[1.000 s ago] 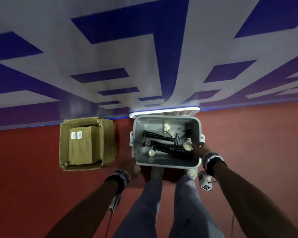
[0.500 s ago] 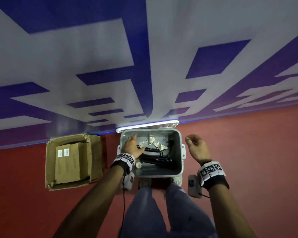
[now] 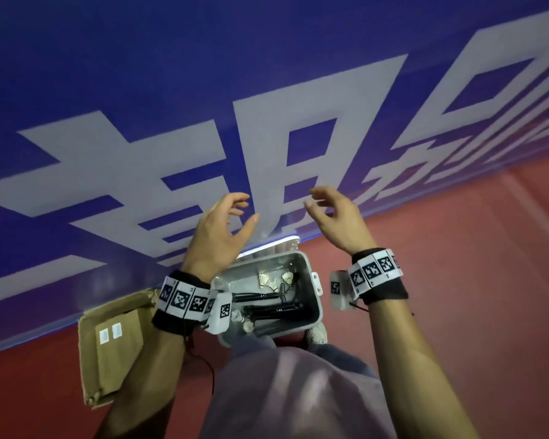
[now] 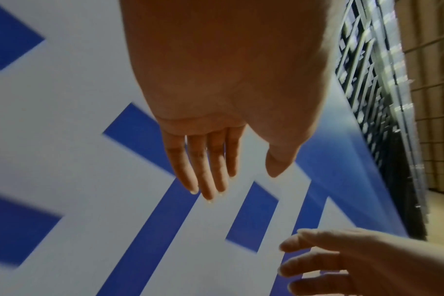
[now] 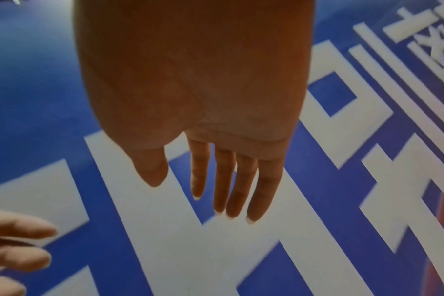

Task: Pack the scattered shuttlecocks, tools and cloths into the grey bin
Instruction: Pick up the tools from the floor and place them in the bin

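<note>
The grey bin [image 3: 311, 282] stands on the red floor at my feet, against the blue wall. Inside it lie several white shuttlecocks [image 3: 271, 280] and black tools [image 3: 267, 310]. Both hands are raised well above the bin, in front of the wall, and hold nothing. My left hand [image 3: 235, 213] has relaxed, slightly bent fingers [image 4: 208, 170]. My right hand [image 3: 325, 205] is likewise spread loosely, fingers [image 5: 231, 180] straight in the right wrist view. No cloth shows in any view.
A cardboard box [image 3: 114, 337] with a flat brown package lies on the floor left of the bin. A blue wall [image 3: 171, 90] with large white characters rises just behind the bin. Red floor [image 3: 473, 280] stretches to the right. My legs [image 3: 298, 391] stand right before the bin.
My left hand has come out of the bin and my right hand has left its side; both rose in front of the wall. The head view moved closer and tilted.
</note>
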